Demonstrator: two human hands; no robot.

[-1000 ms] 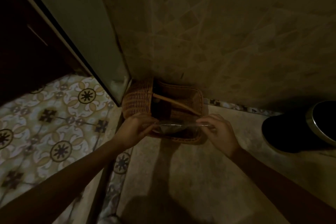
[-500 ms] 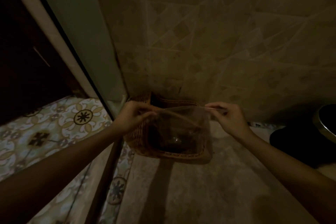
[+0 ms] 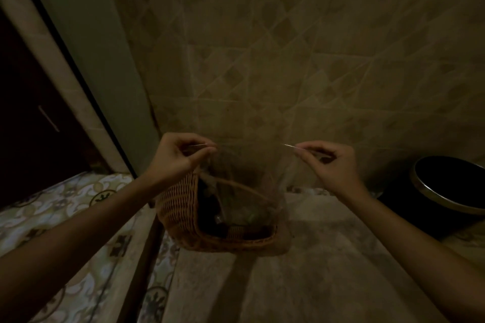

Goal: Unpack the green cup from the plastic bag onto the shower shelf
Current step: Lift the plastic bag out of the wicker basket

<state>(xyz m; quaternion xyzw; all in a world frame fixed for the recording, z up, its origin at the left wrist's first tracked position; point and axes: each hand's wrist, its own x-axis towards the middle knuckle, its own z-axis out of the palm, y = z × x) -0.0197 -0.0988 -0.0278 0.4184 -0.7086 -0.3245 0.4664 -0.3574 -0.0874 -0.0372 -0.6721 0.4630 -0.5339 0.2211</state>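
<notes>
A clear plastic bag (image 3: 249,178) hangs between my hands above a wicker basket (image 3: 181,202) on the floor in the corner. My left hand (image 3: 178,157) pinches the bag's top left corner. My right hand (image 3: 325,162) pinches its top right corner. Something pale and greenish, likely the green cup (image 3: 242,214), sags at the bag's bottom, just inside the basket's mouth. The dim light blurs its shape. No shower shelf is in view.
A tiled wall (image 3: 288,60) rises right behind the basket. A dark round bin with a metal rim (image 3: 451,189) stands at the right. A door frame (image 3: 78,86) and patterned floor tiles (image 3: 65,207) lie to the left.
Both hands have risen and spread apart, lifting the bag from the basket's rim until it hangs stretched above the basket.
</notes>
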